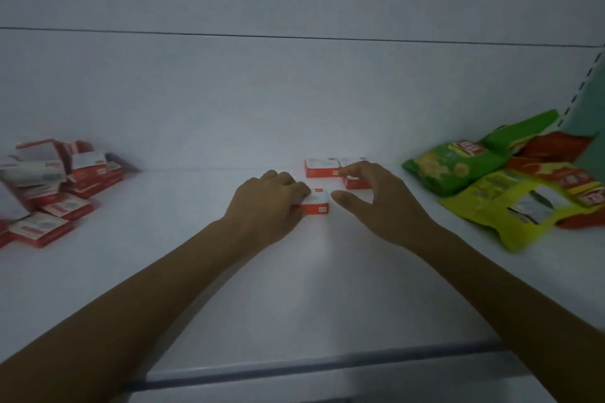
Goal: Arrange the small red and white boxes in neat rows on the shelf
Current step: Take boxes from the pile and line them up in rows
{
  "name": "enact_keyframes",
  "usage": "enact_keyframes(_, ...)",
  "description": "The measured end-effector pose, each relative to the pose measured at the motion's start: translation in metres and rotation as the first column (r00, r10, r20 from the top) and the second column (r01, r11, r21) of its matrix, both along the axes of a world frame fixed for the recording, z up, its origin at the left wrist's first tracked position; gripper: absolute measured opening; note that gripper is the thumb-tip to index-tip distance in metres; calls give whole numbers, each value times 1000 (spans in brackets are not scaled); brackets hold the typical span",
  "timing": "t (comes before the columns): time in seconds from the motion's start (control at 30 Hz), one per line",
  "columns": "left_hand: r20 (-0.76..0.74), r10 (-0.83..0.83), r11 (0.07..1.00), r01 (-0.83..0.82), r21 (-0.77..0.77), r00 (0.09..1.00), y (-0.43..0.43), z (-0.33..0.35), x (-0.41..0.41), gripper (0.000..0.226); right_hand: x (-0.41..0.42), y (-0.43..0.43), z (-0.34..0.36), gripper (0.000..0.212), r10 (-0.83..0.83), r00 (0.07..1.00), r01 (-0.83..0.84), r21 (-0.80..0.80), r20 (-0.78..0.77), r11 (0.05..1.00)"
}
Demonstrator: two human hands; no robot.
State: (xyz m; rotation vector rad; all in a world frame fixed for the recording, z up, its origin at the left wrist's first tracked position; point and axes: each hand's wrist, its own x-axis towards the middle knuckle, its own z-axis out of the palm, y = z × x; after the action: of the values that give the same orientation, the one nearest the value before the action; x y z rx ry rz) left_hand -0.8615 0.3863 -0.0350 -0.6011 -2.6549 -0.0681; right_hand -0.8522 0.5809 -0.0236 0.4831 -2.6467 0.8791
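Gripping the front box (317, 203) by its left end, the left hand (268, 203) has its fingers curled round it and holds it flat on the shelf (196, 222), red side facing the person. My guess is that it sits there to start a second row in front of the ones further in. The right hand (376, 203) holds nothing: thumb and fingers are spread apart, and the forefinger tip touches the back box (319, 167), which lies close to the rear wall. That touch looks meant to steady the back row, or to mark its line, while the front box is squared up to it. A third box (355, 183) lies just beside the back one, partly hidden under the right fingers. Whether they press on it cannot be told.

Only these few boxes stand in order near the middle of the shelf. The pile of boxes (55, 186) lies well apart at the left end, jumbled and tilted on one another, so most of the job appears to be ahead. Snack bags (497, 186) slump at the right end, which limits how far the rows can run that way.
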Motion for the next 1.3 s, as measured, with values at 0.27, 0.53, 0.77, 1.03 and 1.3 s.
enact_keyframes(0.27, 82, 152, 976, -163, 142, 985, 39, -18, -48, 36, -64, 41, 0, 46, -40, 997, 46, 99, -69, 994)
enact_keyframes(0.53, 83, 43, 969, -61, 238, 996, 34, -28, -60, 53, -84, 47, -28, 56, -113, 992, 119, 153, -48, 981)
enact_keyframes(0.77, -72, 12, 984, 0, 176, 997, 43, -17, -51, 29, -87, 47, -36, 58, -116, 985, 137, 172, -128, 975)
enact_keyframes(1.03, -60, 11, 997, -7, 70, 998, 44, -19, -47, 43, -86, 41, -38, 59, -36, 995, 39, 31, -95, 999)
enact_keyframes(1.3, -2, 51, 999, -51, -9, 999, 50, -19, -44, 69, -81, 38, -31, 44, -96, 980, 95, -9, -177, 995)
